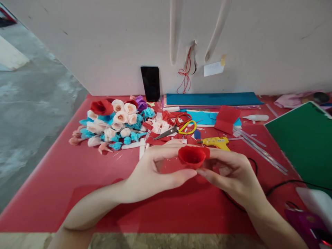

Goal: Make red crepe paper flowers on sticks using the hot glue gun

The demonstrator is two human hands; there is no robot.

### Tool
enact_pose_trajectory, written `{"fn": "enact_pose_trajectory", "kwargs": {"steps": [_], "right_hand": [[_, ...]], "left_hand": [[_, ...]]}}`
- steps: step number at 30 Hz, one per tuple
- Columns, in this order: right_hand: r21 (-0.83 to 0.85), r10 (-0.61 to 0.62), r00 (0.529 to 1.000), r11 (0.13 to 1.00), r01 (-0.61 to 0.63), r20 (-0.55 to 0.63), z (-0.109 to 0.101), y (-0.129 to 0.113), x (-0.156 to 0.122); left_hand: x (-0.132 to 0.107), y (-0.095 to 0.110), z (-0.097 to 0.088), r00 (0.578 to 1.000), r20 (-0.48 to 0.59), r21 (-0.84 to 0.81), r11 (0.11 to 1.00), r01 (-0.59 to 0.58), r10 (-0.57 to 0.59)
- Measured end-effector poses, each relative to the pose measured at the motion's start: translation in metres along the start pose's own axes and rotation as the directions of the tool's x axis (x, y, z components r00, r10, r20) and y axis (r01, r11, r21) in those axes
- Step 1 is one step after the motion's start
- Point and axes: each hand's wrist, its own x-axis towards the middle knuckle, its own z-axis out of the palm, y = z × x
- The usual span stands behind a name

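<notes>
A red paper flower [193,157], cup-shaped with its opening towards me, is held above the front of the red table. My left hand [166,169] grips its left side, thumb under the base and fingers behind. On the other side my right hand [229,169] closes on it too, the two thumb tips nearly meeting below the flower. Just beyond the hands lie scissors [178,129] with one yellow and one red handle, and a yellow glue gun [215,142]. The far fingertips are partly hidden by the flower.
Finished paper flowers [111,122] in white, blue, red and purple are heaped at the left. A phone [150,83] leans on the wall. Red paper [227,119], a small white bottle [256,118], clear sticks [261,152] and a green board [302,145] lie rightward. A black cable [285,182] crosses the right.
</notes>
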Motion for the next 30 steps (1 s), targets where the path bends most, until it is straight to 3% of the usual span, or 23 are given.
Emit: {"fn": "enact_pose_trajectory", "kwargs": {"steps": [6,16,22,27,30], "right_hand": [[0.002,-0.069,0.997,0.998,0.069,-0.022,0.0040,-0.0054,0.0009],[-0.087,-0.146,0.985,0.987,0.138,-0.090,0.0066,-0.0060,0.0027],[-0.002,-0.062,0.998,0.998,0.062,-0.029,0.0068,-0.0067,0.0036],[0.110,-0.047,0.998,0.993,0.044,0.033,0.0056,-0.0067,0.0031],[0.142,-0.031,0.998,0.990,0.024,0.047,0.0055,-0.0058,0.0018]], "left_hand": [[-0.0005,0.0019,-0.0012,0.991,0.065,0.137,0.983,-0.124,0.116],[0.0009,0.0002,0.0006,0.987,0.030,0.167,0.972,-0.162,0.160],[0.0009,-0.0006,0.0021,0.989,-0.010,0.135,0.980,-0.143,0.146],[-0.0021,0.0025,-0.0030,0.986,0.090,0.135,0.979,-0.151,0.140],[-0.0017,0.0044,-0.0044,0.985,0.093,0.095,0.983,-0.154,0.146]]}}
